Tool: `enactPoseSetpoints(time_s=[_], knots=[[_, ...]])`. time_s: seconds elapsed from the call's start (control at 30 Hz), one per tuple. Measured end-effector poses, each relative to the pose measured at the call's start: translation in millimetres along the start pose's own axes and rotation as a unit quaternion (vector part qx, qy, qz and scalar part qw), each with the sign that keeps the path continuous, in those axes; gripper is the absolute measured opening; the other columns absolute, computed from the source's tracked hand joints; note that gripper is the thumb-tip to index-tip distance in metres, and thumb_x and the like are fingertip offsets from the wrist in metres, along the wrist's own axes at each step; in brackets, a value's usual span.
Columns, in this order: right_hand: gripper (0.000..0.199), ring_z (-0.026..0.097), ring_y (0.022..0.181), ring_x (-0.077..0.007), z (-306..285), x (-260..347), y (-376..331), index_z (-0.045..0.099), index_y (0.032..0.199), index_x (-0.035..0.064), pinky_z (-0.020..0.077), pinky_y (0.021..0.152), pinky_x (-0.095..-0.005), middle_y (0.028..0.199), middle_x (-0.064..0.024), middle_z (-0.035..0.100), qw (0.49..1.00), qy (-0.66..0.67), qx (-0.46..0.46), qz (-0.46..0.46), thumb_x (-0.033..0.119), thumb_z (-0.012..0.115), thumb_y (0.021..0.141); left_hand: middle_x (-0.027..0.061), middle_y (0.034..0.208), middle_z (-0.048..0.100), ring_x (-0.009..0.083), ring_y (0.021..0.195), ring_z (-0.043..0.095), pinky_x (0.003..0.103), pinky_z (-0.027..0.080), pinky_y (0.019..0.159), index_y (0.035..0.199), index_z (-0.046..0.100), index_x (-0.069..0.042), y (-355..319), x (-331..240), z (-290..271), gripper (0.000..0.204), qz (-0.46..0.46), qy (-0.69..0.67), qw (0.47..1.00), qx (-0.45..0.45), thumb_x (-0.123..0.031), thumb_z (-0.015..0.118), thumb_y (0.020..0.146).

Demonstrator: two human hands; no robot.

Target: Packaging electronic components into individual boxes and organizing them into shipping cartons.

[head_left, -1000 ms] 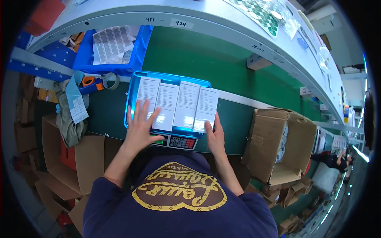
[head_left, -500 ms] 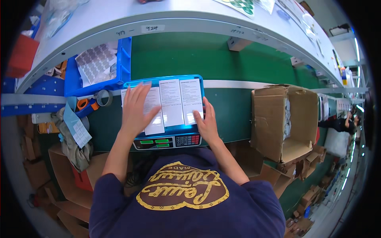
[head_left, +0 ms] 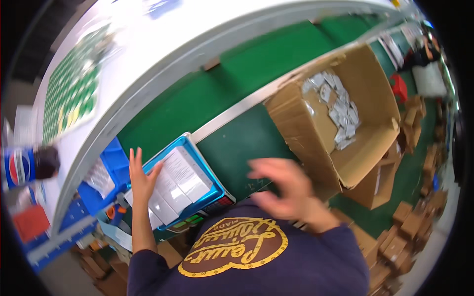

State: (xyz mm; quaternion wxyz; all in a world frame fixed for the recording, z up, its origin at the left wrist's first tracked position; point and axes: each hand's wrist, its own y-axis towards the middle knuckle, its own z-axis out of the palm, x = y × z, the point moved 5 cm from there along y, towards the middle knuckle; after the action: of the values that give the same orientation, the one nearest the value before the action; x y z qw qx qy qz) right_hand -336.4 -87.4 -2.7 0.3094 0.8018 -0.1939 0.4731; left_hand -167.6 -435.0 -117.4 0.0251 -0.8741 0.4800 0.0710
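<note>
Flat white printed boxes (head_left: 185,170) lie in a row on the blue tray (head_left: 213,190) of a counting scale, tilted in the view. My left hand (head_left: 141,182) is at the row's left side, fingers spread and thumb over the edge of the boxes. Whether it touches them I cannot tell. To the right of the scale, my right hand (head_left: 286,190) is raised above the dark green table, blurred, with thumb and fingers apart and nothing seen between them. It is nearest to a large open cardboard box (head_left: 308,148) with several small silvery-white packets (head_left: 343,116) inside.
A white shelf (head_left: 143,59) spans the table, bearing a sheet of green round pieces (head_left: 74,91) and a dark drink bottle (head_left: 47,163). Left of the scale are a blue bin (head_left: 116,163) and an orange tape dispenser (head_left: 111,213). Cartons (head_left: 395,244) stand at lower right.
The view has swung to the right, showing the inside of the cardboard box. My right hand has left the white boxes and moved right. My left hand stays near their left side.
</note>
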Motion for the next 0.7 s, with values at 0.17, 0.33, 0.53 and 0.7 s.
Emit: enactPoseSetpoints(time_s=[0.17, 0.33, 0.53, 0.7], knots=[[0.047, 0.058, 0.104, -0.0200, -219.0, -121.7, -0.4, 0.048, 0.133, 0.0064, 0.0477, 0.090, -0.0320, 0.117, -0.0145, 0.060, 0.937, -0.179, -0.119, 0.275, 0.017, 0.065, 0.090, 0.0260, 0.153, 0.029, 0.0350, 0.142, 0.031, 0.038, 0.032, 0.112, 0.153, 0.016, -0.003, 171.4, -94.5, 27.4, 0.105, 0.017, -0.306, 0.949, 0.071, -0.038, 0.080, 0.078], [0.116, 0.038, 0.136, -0.0434, -271.8, -362.7, -115.5, 0.014, 0.156, 0.0192, 0.0374, 0.109, -0.0492, 0.148, -0.0312, 0.033, 0.706, -0.329, 0.154, 0.608, 0.056, 0.080, 0.068, 0.0283, 0.150, 0.033, 0.0355, 0.141, 0.031, 0.040, 0.030, 0.113, 0.153, 0.012, -0.001, 314.6, -139.3, 144.4, 0.130, -0.062, -0.300, 0.916, 0.257, -0.059, 0.085, 0.062], [0.057, 0.058, 0.108, -0.0503, -240.9, -418.3, -113.0, 0.041, 0.135, 0.0101, 0.0505, 0.092, -0.0507, 0.138, -0.0331, 0.042, 0.735, -0.461, 0.013, 0.497, 0.009, 0.059, 0.081, 0.0142, 0.130, 0.056, 0.0275, 0.117, 0.056, 0.037, 0.048, 0.097, 0.133, 0.038, -0.001, 353.3, -142.1, 168.5, 0.082, 0.007, -0.513, 0.854, 0.086, -0.021, 0.088, 0.070], [0.049, 0.061, 0.106, -0.0425, -253.1, -433.1, -112.6, 0.054, 0.125, 0.0081, 0.0505, 0.091, -0.0468, 0.119, -0.0271, 0.060, 0.775, -0.419, 0.069, 0.468, 0.008, 0.061, 0.077, 0.0093, 0.128, 0.050, 0.0235, 0.120, 0.052, 0.036, 0.046, 0.101, 0.135, 0.038, -0.007, 282.4, -167.7, 130.7, 0.087, 0.132, -0.560, 0.809, 0.125, -0.008, 0.088, 0.063]])
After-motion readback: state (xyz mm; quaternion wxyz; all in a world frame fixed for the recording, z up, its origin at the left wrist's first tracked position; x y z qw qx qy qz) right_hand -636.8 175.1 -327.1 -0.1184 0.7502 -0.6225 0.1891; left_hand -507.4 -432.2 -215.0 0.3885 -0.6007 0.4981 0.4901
